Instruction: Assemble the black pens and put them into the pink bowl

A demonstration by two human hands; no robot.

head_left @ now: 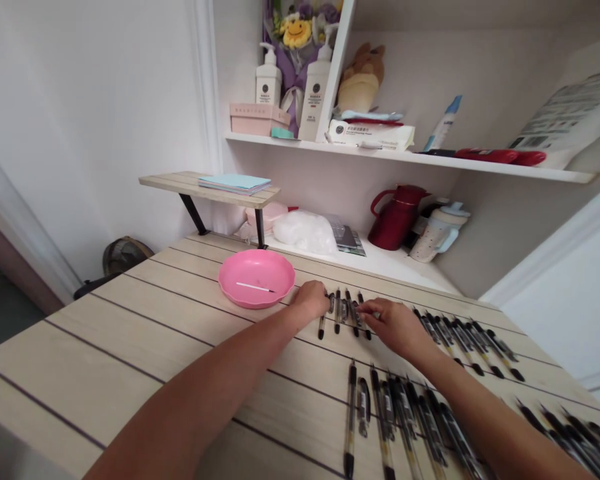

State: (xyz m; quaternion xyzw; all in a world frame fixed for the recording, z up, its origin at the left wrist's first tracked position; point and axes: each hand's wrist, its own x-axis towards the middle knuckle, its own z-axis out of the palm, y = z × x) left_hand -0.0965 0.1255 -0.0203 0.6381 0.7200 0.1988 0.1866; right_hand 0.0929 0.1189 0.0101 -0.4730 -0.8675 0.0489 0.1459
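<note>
A short row of black gel pens [337, 313] with separate pen caps [344, 311] lies on the slatted table between my hands. My left hand [311, 299] is closed at the row's left end, its fingertips over the leftmost pen [321, 325]; what they grip is hidden. At the right end, my right hand [389, 323] has thumb and forefinger drawn together on a small dark pen cap [359, 312]. Left of the row stands a pink scalloped dish [230, 288] holding one thin white refill [255, 287] with a dark tip.
More pens and caps lie in groups at the near middle [375, 413], the right [467, 340] and the lower right corner [570, 433]. A small raised shelf [167, 181] bears blue paper. Behind are a plastic bag [305, 231], a red jug [397, 217] and a pale tumbler [437, 233].
</note>
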